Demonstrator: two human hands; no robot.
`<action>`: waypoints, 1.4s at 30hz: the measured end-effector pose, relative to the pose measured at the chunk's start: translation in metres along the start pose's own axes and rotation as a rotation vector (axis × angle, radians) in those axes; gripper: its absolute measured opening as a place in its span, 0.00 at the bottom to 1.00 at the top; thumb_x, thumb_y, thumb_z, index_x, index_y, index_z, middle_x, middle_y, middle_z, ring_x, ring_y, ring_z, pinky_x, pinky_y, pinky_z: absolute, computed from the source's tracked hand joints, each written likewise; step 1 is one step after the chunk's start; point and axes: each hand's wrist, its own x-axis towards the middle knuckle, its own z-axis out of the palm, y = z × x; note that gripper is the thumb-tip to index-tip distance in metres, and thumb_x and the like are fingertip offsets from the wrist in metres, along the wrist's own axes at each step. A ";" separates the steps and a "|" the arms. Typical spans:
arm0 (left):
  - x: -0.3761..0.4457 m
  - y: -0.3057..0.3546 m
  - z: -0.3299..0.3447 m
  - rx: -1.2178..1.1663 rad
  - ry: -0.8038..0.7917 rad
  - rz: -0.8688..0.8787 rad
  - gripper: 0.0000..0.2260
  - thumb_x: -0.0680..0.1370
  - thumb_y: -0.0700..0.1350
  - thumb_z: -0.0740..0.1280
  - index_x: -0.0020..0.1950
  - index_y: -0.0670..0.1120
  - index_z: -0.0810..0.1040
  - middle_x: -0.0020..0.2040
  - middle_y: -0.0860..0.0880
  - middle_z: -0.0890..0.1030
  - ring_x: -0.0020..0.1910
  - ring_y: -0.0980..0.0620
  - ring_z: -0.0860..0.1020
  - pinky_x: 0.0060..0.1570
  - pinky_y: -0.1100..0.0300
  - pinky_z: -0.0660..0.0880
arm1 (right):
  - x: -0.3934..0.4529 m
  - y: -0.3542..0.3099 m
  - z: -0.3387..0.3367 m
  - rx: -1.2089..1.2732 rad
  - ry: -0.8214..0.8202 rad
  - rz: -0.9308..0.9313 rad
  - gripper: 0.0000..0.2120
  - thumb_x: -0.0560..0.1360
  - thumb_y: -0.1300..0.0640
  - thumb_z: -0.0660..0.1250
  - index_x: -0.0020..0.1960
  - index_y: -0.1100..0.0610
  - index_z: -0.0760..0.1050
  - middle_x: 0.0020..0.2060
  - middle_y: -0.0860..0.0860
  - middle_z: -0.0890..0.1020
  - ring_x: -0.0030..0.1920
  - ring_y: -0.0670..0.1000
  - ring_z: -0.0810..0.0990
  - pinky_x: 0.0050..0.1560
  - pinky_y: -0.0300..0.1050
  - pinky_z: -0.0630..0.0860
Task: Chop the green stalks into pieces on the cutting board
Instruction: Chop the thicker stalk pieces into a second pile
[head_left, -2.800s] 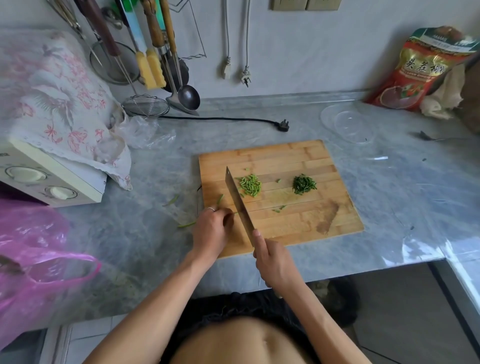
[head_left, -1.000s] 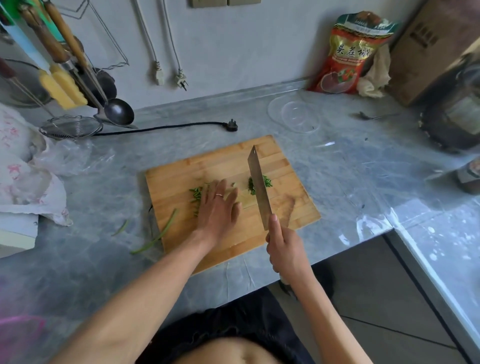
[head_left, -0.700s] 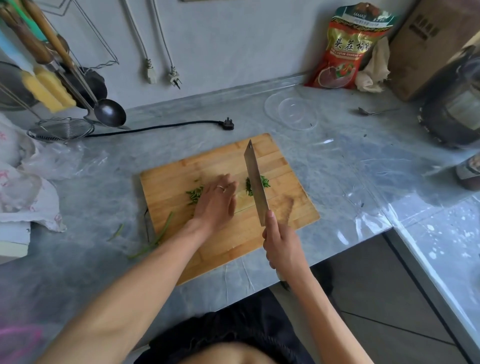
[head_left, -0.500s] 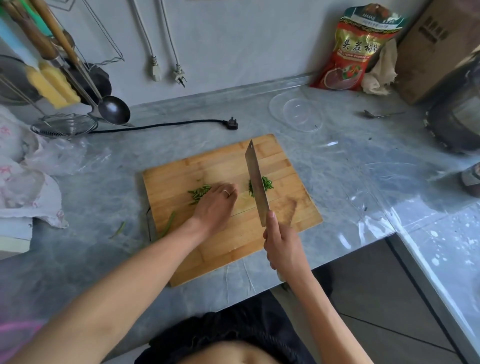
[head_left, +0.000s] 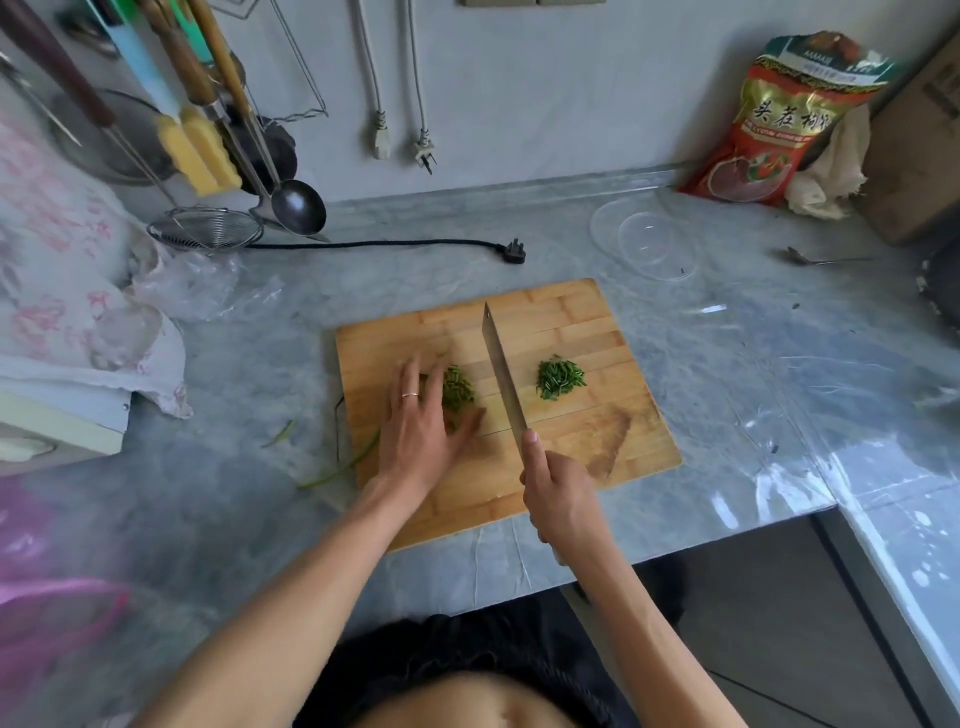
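Head camera, looking down at a grey marble counter (head_left: 727, 374). A bamboo cutting board (head_left: 582, 441) sits at centre. The left hand (head_left: 421, 431), fingers nearly straight, lies flat at the board's 9 o'clock side, touching a heap of chopped green stalks (head_left: 458, 389). The right hand (head_left: 558, 493), at 6 o'clock, is wrapped round the handle of a cleaver (head_left: 501, 376), whose blade points toward 12 o'clock between that heap and a finer second heap (head_left: 560, 378) at 3 o'clock. One uncut stalk (head_left: 343, 465) lies off the board's left edge. Risk: with the fingers flat rather than tucked beside the blade, a chop could nick them; pieces could scatter onto the counter.
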 end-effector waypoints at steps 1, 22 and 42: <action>-0.004 0.000 -0.001 -0.037 0.045 -0.033 0.32 0.78 0.65 0.58 0.74 0.46 0.67 0.76 0.38 0.64 0.75 0.37 0.62 0.71 0.41 0.63 | 0.000 -0.001 0.001 -0.005 0.004 -0.029 0.35 0.81 0.38 0.51 0.39 0.72 0.70 0.28 0.59 0.68 0.29 0.53 0.65 0.30 0.47 0.63; -0.053 -0.063 -0.023 -0.077 0.213 -0.118 0.10 0.75 0.38 0.70 0.53 0.46 0.86 0.46 0.43 0.83 0.44 0.41 0.80 0.45 0.50 0.78 | -0.015 -0.025 0.048 -0.352 -0.280 -0.282 0.29 0.81 0.38 0.46 0.43 0.60 0.74 0.29 0.53 0.71 0.29 0.49 0.66 0.32 0.40 0.64; -0.055 -0.051 -0.025 -0.069 0.158 -0.153 0.12 0.76 0.45 0.66 0.57 0.56 0.84 0.46 0.46 0.76 0.46 0.42 0.75 0.48 0.49 0.75 | 0.007 -0.010 0.068 -0.756 -0.069 -0.797 0.21 0.79 0.73 0.37 0.62 0.69 0.65 0.22 0.54 0.71 0.19 0.50 0.65 0.26 0.39 0.52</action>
